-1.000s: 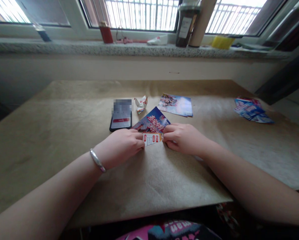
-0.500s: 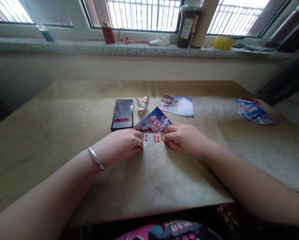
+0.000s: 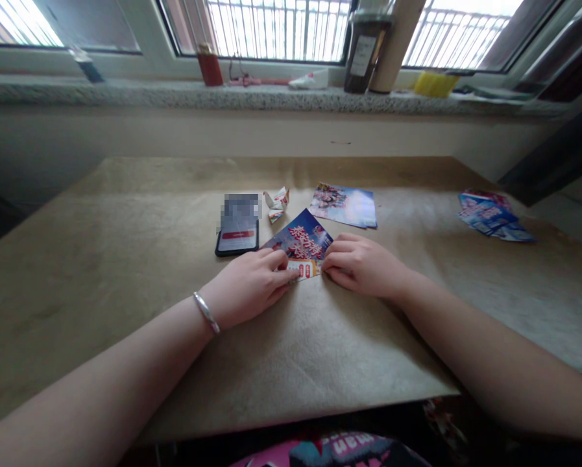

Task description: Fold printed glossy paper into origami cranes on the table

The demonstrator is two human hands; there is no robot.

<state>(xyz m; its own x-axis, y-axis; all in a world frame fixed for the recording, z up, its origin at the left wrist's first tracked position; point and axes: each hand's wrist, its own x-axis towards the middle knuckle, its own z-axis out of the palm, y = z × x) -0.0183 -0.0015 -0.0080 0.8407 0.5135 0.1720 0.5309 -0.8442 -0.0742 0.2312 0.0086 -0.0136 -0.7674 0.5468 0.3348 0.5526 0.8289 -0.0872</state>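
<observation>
A printed paper sheet (image 3: pixel 306 239), dark blue with red and white lettering, lies on the table between my hands with one corner pointing away from me. Its near edge is folded up and shows a white and orange strip (image 3: pixel 306 268). My left hand (image 3: pixel 252 283), with a silver bangle at the wrist, presses along this folded edge; its fingers are closed on the paper and cover the left corner. At the right corner, my right hand (image 3: pixel 361 264) pinches the sheet with curled fingers. Beyond the sheet stands a small folded paper piece (image 3: pixel 277 205), white and orange.
A phone (image 3: pixel 238 227) lies left of the sheet. Several printed sheets (image 3: pixel 346 205) are stacked behind my right hand, and blue-red folded papers (image 3: pixel 492 215) lie far right. The table (image 3: pixel 291 363) ends at a wall below a windowsill (image 3: pixel 149 96) holding bottles and small items.
My left hand has slid right along the folded near edge of the paper sheet, covering part of the white strip. My right hand has stayed at the right corner, shifting only slightly.
</observation>
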